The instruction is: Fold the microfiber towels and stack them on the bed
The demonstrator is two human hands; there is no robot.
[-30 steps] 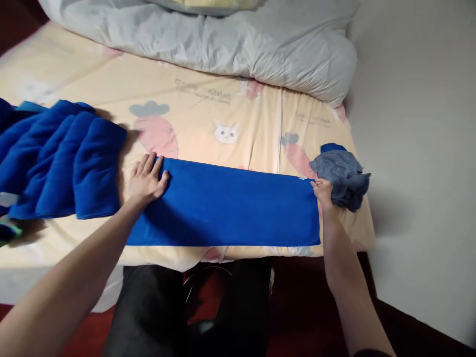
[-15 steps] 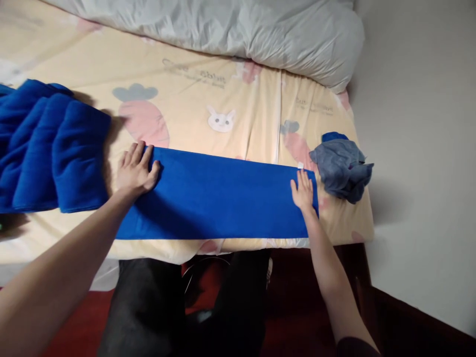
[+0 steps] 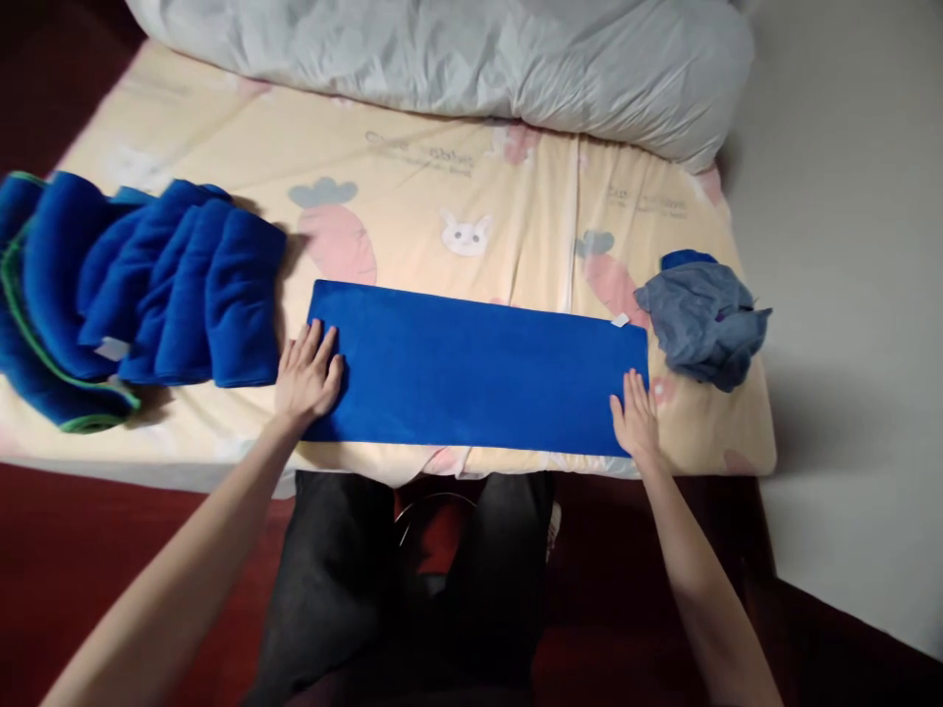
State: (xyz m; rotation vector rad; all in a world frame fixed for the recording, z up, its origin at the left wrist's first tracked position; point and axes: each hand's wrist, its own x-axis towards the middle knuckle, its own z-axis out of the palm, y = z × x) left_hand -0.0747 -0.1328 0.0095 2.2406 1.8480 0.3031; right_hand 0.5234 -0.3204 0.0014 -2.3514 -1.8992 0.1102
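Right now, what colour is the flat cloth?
The flat cloth is blue, seen best in the head view.

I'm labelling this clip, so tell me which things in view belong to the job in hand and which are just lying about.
In hand:
Flat blue cloth
Left hand, at its left edge
Right hand, at its right end

Lying about:
Overlapping blue cloths, possibly related
Crumpled grey-blue cloth
Pale puffy bedding

Grey bedding (image 3: 457, 59), perhaps a quilt, pale wall (image 3: 847, 245)
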